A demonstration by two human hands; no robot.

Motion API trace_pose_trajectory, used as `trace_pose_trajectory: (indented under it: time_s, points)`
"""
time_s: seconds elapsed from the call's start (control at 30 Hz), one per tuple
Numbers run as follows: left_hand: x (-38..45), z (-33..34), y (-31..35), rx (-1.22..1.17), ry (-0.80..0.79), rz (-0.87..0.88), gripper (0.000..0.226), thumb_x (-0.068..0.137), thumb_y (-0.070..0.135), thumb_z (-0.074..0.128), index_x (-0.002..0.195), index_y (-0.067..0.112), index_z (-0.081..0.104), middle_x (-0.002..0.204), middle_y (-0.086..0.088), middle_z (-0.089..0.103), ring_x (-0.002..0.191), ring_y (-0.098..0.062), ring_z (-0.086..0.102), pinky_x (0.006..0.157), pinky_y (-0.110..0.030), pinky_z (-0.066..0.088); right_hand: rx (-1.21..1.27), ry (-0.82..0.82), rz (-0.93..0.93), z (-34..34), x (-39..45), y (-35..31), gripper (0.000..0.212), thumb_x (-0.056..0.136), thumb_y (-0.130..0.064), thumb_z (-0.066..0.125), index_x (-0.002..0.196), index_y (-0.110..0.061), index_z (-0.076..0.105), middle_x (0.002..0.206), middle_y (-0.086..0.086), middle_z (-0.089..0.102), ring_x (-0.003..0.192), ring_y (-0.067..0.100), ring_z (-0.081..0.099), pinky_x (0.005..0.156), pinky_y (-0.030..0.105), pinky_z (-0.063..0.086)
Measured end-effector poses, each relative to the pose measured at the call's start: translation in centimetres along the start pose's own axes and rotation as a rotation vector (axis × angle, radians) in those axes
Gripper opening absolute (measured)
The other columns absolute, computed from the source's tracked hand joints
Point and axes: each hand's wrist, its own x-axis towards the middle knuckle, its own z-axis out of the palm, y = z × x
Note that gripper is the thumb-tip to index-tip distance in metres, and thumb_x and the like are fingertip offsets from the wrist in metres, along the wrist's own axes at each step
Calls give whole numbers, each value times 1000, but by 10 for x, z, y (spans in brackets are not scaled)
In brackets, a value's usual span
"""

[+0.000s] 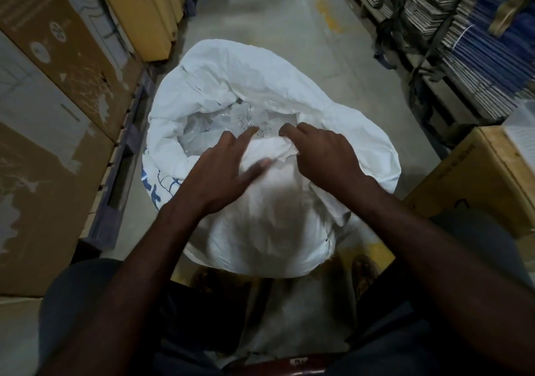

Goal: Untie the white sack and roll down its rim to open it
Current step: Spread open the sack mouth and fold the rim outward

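Sack (289,86) untied, mouth gaping, upright on the floor (289,8) between boxes (52,66).
Right hand (324,155) pinching the near rim to fold it outward; left hand (223,170) splayed, gripping nothing, pressing the roll flat; liner (220,121) showing inside.

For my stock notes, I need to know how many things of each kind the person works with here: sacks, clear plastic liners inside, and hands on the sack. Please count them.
White sack: 1
Clear plastic liner inside the open mouth: 1
Hands at the near rim: 2, left hand and right hand
Total: 4
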Motion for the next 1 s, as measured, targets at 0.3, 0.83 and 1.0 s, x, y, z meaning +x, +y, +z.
trace_pose_trajectory:
  time_s: [0.3,0.83,1.0]
  points:
    - [0,-4,-9,-50,-22,176,22,90,27,81,106,28,66,102,12,49,94,-23,62,78,-41,49,288,-441,-47,-11,-18,10,84,78,-57,67,154,-38,37,115,-12,50,105,19,62,85,39,53]
    - [-11,8,14,-411,-397,-118,65,86,41,84,138,39,45,114,10,72,102,-10,70,89,-37,58,11,261,-315,40,-24,-31,37,78,-2,59,113,-10,66,87,13,53,60,29,47,48,33,24]
    - [-12,13,6,-548,-443,-86,21,103,45,72,120,34,75,113,14,79,108,-5,72,92,-27,55,188,-20,-216,40,-18,-23,53,78,-19,71,127,-21,50,112,9,54,78,32,60,54,35,38]
